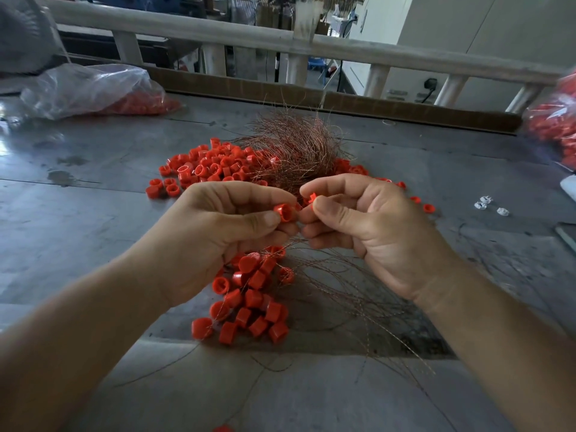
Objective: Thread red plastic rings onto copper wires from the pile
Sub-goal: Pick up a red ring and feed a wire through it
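At my far left a clear plastic bag of red rings lies on the grey table. Nearer the middle the loose pile of red rings spreads out, touching the bundle of copper wires on its right. In front of it, my left hand pinches one red ring between thumb and forefinger, open end facing my other hand, the remaining fingers curled underneath. Below that hand a cluster of threaded rings lies on the table with thin wire running through it. My right hand pinches a second, smaller-looking red piece at thumb and fingertip, almost touching the first ring. I cannot tell whether a wire end is between them. Loose wire strands fan under my right wrist. Farther right lie a few small white parts, then another bag of rings at the edge.
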The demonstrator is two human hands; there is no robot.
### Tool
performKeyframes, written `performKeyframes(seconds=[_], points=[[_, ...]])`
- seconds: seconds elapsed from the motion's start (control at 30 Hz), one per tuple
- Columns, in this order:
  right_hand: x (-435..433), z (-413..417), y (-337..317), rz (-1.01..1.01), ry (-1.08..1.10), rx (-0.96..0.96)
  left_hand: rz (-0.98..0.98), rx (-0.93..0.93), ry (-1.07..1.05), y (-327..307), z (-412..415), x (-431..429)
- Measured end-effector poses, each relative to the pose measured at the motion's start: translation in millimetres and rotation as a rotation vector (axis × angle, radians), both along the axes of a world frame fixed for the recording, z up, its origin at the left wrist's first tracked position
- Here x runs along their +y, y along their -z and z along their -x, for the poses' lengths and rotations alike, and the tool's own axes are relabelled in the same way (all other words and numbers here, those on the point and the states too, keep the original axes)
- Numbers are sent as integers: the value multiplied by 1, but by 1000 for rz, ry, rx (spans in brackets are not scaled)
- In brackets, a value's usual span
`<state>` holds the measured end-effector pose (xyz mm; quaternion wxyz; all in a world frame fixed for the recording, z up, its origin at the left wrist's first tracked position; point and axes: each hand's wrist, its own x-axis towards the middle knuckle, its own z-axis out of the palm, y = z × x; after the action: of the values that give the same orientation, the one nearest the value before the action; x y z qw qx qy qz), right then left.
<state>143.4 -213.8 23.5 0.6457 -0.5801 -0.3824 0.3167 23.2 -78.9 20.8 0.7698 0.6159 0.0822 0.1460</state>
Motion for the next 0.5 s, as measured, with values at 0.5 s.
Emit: performKeyframes(seconds=[0.5], points=[[3,16,5,-71,204,-593,-151,-35,-88,3,-2,-5]])
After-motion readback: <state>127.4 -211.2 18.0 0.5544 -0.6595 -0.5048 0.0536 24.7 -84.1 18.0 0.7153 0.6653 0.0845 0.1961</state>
